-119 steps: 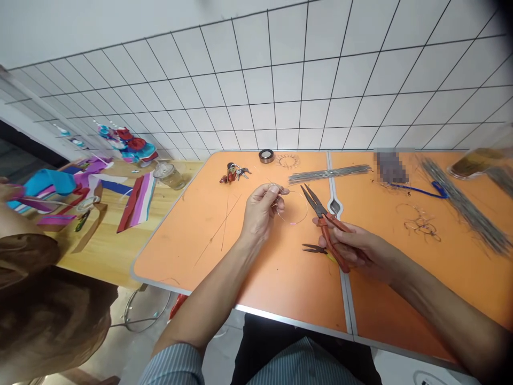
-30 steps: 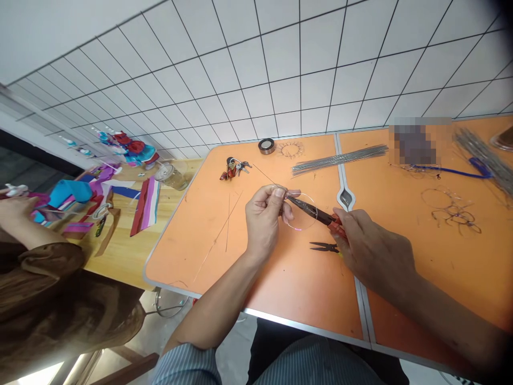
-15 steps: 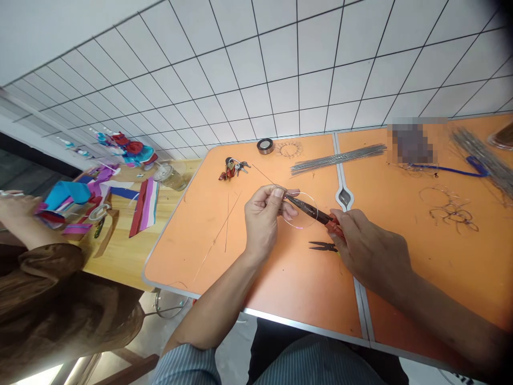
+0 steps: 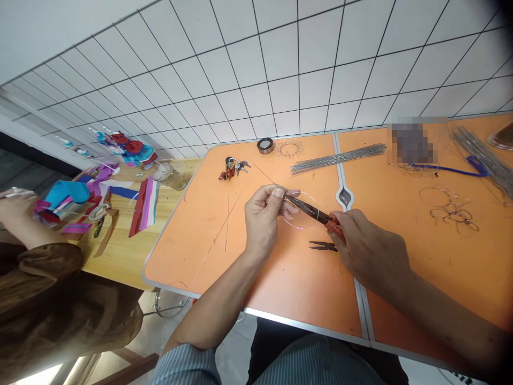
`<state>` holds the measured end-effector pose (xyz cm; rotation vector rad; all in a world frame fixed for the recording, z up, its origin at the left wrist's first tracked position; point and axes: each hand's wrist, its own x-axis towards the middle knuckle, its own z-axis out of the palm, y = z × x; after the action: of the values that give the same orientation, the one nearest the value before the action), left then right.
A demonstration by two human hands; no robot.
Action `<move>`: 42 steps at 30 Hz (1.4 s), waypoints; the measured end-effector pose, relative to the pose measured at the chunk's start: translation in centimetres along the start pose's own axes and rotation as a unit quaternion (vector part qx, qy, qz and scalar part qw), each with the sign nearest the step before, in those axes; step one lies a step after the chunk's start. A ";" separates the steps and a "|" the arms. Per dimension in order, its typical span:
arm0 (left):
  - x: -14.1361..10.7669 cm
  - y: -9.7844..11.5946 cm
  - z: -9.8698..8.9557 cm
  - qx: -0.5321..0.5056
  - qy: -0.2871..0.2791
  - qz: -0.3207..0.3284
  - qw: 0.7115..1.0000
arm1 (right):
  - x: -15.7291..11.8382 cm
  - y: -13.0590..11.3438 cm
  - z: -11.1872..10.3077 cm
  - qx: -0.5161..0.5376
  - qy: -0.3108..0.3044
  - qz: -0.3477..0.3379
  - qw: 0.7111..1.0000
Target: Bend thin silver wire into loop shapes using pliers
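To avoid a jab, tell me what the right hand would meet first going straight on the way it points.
Probably the left hand: the pliers in the right hand point at it, though whether they already touch is unclear.

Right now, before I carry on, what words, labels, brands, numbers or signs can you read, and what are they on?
None: no readable text shows in this view.
Red-handled pliers: no marking can be made out.
Tape roll: too small to tell whether it bears print.
Dark item by the wall: pixelated, so nothing on it can be read.
Glass jar: no lettering discernible.
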<state>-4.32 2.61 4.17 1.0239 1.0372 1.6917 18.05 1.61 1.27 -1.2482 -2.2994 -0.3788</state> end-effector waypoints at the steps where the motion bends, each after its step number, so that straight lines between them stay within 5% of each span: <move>1: 0.0 0.0 0.0 0.000 0.000 0.000 1.000 | 0.1 0.0 0.0 -0.002 0.001 0.000 1.000; 42: 0.1 -0.5 -0.2 -0.015 -0.006 -0.004 1.000 | -0.2 -0.1 0.3 0.054 -0.036 0.009 0.998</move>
<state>-4.39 2.78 3.68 1.0075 1.0049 1.6872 17.93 1.57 0.94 -1.2473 -2.3326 -0.2033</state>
